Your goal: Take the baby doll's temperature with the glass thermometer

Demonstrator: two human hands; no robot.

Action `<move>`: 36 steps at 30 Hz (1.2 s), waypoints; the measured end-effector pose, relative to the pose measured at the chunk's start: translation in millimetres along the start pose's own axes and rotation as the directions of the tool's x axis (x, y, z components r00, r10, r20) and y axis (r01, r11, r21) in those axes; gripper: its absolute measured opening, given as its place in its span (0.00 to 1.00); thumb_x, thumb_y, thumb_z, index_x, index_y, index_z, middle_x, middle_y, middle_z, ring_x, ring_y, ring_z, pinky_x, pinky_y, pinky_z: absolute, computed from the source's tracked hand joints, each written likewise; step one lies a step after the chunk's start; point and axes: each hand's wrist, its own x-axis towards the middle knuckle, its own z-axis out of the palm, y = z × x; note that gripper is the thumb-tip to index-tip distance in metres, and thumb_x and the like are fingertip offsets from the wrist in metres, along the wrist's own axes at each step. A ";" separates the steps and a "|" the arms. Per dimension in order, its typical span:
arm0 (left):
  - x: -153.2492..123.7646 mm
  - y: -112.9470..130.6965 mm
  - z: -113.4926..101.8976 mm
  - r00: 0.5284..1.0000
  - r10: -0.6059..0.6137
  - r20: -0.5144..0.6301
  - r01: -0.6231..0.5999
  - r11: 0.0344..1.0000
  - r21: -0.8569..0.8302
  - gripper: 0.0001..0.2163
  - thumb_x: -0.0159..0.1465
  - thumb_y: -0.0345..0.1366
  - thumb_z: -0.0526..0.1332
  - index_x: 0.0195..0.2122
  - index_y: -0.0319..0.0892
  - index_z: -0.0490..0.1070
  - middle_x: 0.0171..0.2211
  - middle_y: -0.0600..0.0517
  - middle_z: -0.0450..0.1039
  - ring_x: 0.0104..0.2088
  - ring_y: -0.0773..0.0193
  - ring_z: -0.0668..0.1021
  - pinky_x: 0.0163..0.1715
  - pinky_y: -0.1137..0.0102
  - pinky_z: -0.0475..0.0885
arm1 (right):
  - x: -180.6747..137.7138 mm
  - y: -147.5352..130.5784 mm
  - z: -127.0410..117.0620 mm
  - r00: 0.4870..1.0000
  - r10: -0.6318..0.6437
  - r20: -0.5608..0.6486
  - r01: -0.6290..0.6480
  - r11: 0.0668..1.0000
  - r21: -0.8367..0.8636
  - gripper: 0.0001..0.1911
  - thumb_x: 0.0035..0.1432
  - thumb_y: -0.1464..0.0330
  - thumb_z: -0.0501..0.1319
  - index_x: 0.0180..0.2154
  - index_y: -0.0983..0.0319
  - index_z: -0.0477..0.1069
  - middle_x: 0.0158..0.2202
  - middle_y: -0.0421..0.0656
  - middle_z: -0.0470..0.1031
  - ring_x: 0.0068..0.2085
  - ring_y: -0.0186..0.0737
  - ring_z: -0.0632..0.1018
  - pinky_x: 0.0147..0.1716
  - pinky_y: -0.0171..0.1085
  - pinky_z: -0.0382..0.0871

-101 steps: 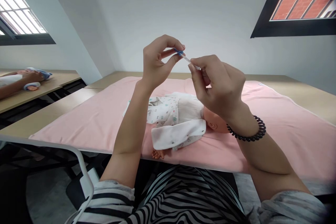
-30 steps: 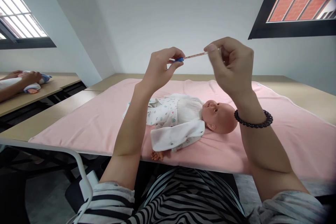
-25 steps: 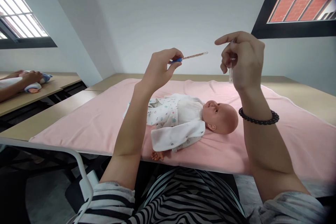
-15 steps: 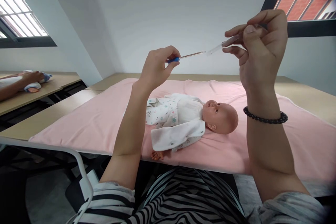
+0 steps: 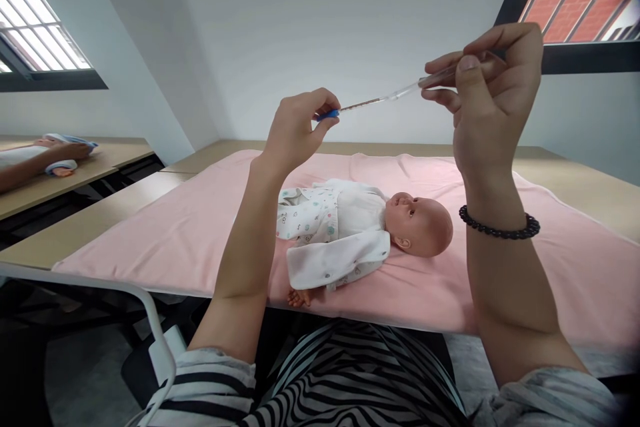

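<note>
Head view: both hands are up over the surface. The left hand [image 5: 295, 130] pinches the blue end of the thermometer [image 5: 357, 105] between thumb and fingers, grip pressed tight on it. The right hand [image 5: 493, 100] pinches a clear tube [image 5: 417, 85], thumb pressed over it against the fingers. The thermometer's long axis runs from the left grip toward 2 o'clock, straight at the tube's near end. The two lie almost in one line, tip to mouth; whether the tip is inside the tube, I cannot tell. From the right grip the thermometer lies at about 8 o'clock.

Below the hands, at 6 o'clock, a doll [image 5: 370, 227] lies on its back on the pink sheet [image 5: 560, 260], head toward 3 o'clock. At far 9 o'clock another person's hand [image 5: 67, 150] rests on a neighbouring surface [image 5: 30, 190].
</note>
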 end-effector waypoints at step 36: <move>1.6 17.1 6.9 0.985 0.103 -0.138 -0.123 0.983 -0.140 0.08 0.65 0.28 0.63 0.44 0.47 0.74 0.38 0.56 0.79 0.40 0.65 0.82 0.43 0.64 0.81 | -19.1 -14.9 27.1 0.948 0.170 0.270 -0.216 0.964 0.154 0.16 0.64 0.51 0.65 0.42 0.55 0.69 0.48 0.42 0.81 0.49 0.42 0.82 0.46 0.41 0.82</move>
